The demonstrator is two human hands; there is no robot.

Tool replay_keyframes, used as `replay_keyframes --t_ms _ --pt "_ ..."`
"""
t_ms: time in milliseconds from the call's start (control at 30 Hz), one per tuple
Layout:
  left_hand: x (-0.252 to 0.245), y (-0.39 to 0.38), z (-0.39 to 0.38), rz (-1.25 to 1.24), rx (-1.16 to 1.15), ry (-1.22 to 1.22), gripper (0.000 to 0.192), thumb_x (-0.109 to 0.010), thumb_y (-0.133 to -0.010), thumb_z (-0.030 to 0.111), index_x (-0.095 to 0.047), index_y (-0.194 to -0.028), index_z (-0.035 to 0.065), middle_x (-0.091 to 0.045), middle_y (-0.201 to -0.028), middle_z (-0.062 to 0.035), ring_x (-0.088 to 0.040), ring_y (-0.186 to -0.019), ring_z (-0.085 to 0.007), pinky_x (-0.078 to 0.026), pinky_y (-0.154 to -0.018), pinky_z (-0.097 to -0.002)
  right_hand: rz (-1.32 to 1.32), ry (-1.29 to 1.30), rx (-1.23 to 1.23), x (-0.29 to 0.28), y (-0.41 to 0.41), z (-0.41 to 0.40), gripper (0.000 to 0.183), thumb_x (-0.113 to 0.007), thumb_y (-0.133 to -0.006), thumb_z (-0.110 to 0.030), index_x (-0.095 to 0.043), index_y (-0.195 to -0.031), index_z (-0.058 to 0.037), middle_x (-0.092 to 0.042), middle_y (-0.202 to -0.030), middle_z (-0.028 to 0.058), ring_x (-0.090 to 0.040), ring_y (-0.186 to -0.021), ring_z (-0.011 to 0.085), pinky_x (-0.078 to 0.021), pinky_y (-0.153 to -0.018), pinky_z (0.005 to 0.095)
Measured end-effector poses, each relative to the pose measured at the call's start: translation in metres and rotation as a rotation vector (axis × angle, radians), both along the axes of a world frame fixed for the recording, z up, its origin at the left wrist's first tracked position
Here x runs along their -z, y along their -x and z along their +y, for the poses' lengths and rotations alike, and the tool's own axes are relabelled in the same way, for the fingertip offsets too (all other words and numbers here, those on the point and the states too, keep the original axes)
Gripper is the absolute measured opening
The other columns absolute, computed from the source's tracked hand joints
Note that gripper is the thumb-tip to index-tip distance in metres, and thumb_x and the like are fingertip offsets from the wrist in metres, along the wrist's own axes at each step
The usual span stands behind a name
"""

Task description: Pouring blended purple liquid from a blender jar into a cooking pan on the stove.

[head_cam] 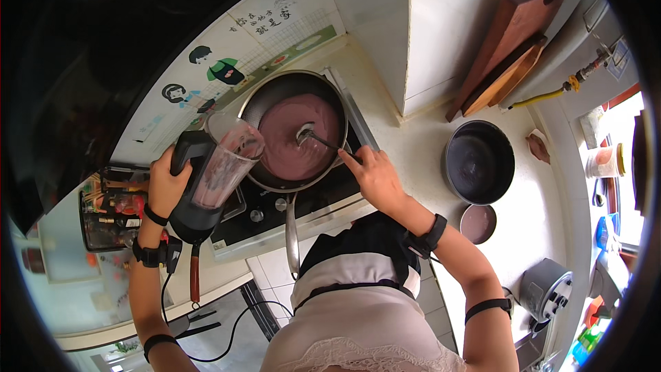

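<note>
My left hand (169, 186) is closed around the black handle of a clear blender jug (219, 178). The jug tilts with its mouth at the left rim of a frying pan (286, 87), and pinkish residue coats its inside. A smooth pink-purple mixture (294, 113) covers the bottom of the pan, which sits on the stove. In my right hand (379, 175) is a spoon (325, 142) with a dark handle; its metal head is partly sunk in the mixture. The pan's metal handle (292, 237) points toward my body.
Beneath the pan is a black gas stove (266, 222). A dark round pot (480, 163) and a small bowl (478, 225) with pink residue stand on the right counter. Cutting boards (508, 46) lean behind them. A grey appliance base (545, 289) and a condiment rack (111, 222) flank me.
</note>
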State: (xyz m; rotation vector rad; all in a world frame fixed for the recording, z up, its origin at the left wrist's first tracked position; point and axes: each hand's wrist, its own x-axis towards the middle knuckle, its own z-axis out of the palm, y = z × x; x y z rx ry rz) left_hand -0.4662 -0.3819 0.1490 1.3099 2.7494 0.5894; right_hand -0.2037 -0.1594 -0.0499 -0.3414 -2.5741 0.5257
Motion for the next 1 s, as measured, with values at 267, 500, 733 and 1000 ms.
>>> replay_keyframes --t_ms 267,500,733,1000 --pt "0.005 0.003 -0.005 0.001 0.025 0.065 0.021 -0.059 -0.073 0.006 -0.055 -0.092 -0.0032 -0.058 -0.072 -0.0209 -0.060 -0.067 -0.0350 -0.046 -0.059 -0.0345 -0.002 0.010 0.014 0.012 0.006 -0.015 0.046 -0.049 -0.073 -0.004 -0.050 -0.118 0.0009 -0.050 -0.083 0.0113 -0.052 -0.073 0.0238 -0.0380 -0.067 0.0330" --pt "0.022 0.014 -0.005 -0.014 0.041 0.084 0.029 -0.058 -0.074 0.003 -0.054 -0.102 -0.0044 -0.061 -0.077 -0.0212 -0.060 -0.068 -0.0341 -0.046 -0.064 -0.0354 0.107 0.071 0.206 -0.029 -0.019 -0.017 0.058 -0.062 -0.072 -0.018 -0.043 -0.122 0.0026 -0.050 -0.105 0.0160 -0.048 -0.095 0.0296 -0.0367 -0.082 0.0396" --pt "0.021 0.020 -0.012 -0.086 0.124 0.075 0.024 -0.053 -0.082 0.003 -0.052 -0.104 -0.0042 -0.056 -0.070 -0.0108 -0.047 -0.054 -0.0129 -0.040 -0.051 -0.0287 0.400 0.495 0.889 0.022 -0.150 -0.026 0.021 -0.062 -0.074 -0.001 -0.050 -0.092 -0.0027 -0.046 -0.088 0.0119 -0.047 -0.082 0.0236 -0.0402 -0.072 0.0299" --pt "0.021 0.025 -0.022 -0.008 0.187 0.053 0.026 -0.053 -0.082 0.003 -0.052 -0.107 -0.0040 -0.056 -0.071 -0.0101 -0.047 -0.053 -0.0118 -0.040 -0.051 -0.0269 0.379 0.991 1.584 0.108 -0.311 -0.018 0.041 -0.063 -0.082 -0.025 -0.046 -0.108 0.0027 -0.052 -0.086 0.0099 -0.050 -0.066 0.0139 -0.0447 -0.059 0.0260"
